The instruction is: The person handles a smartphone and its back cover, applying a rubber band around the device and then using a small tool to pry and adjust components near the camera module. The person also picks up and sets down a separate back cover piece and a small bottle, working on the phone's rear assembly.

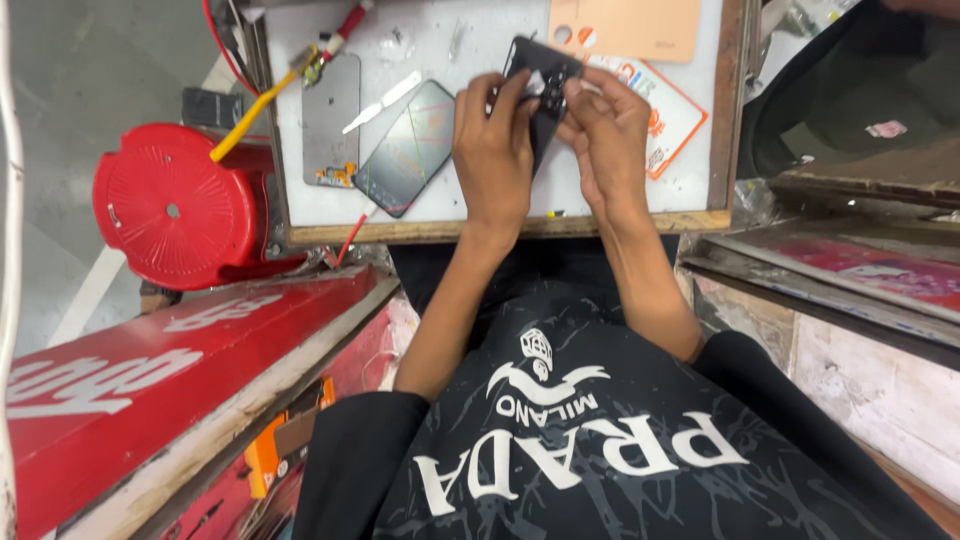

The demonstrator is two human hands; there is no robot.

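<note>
Your two hands meet over the far part of the desk [330, 232], a white board with a wooden rim. Your left hand [492, 150] and your right hand [608, 135] both hold a black phone [540, 75], tilted up off the desk surface with its camera cluster showing. The left-hand fingers [515, 92] pinch its near left edge, and the right-hand fingers [590, 100] close on its right side, so both hands are curled narrow around it rather than spread.

Just left of your left hand lies a cracked dark screen panel [408, 148], flat and angled on the desk. Beside that, further left, lies a grey back plate [332, 118]. A thin white pry tool [383, 101] rests between them, touching the top corner of the cracked panel. A yellow-handled tool [258, 108] reaches across the left rim of the desk.

Beyond the phone, a pale orange phone cover [625, 28] lies at the far edge, and a white and orange card [672, 115] lies just right of your right hand. A red plastic stool [175, 212] stands left of the desk.
</note>
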